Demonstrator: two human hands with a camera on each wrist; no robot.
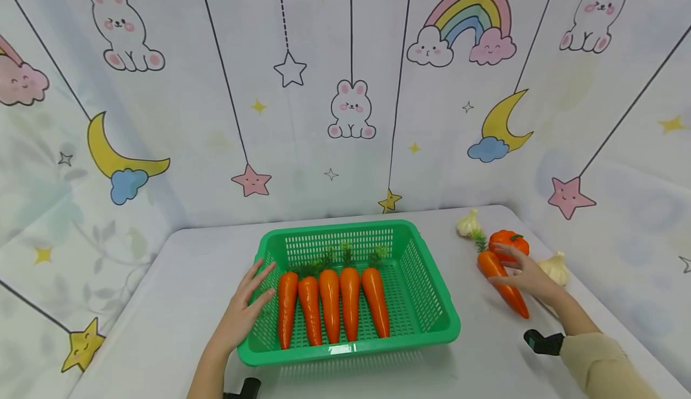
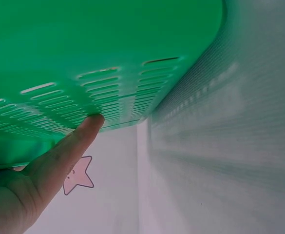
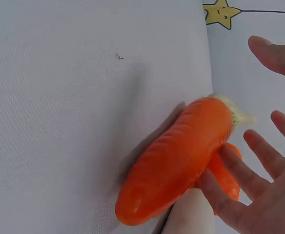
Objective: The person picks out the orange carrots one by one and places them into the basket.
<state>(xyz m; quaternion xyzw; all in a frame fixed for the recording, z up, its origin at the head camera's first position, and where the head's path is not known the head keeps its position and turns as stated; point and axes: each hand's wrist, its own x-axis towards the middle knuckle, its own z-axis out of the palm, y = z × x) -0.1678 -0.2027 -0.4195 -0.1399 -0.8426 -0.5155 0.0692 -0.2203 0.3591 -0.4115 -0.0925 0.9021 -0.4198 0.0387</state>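
My left hand [image 1: 243, 309] is at the left side of a green slotted basket [image 1: 450, 327], fingers extended by its rim. In the left wrist view one straight finger [image 2: 79, 136] lies against the basket's outer wall. Inside the basket, several orange carrots [image 1: 330, 306] lie side by side, green tops toward the back. My right hand [image 1: 526, 276] hovers spread over a loose carrot [image 1: 507, 294] on the right. The right wrist view shows this carrot [image 3: 181, 156] beside the spread fingers, thumb apart from it; whether a fingertip touches it I cannot tell.
Beyond the loose carrot sits a small orange pumpkin [image 1: 510, 240], partly behind my right hand. One garlic bulb [image 1: 468, 224] lies at the back; another garlic bulb [image 1: 556, 269] is right of the hand. A printed curtain [image 1: 302, 147] hangs behind the white table [image 1: 178, 285].
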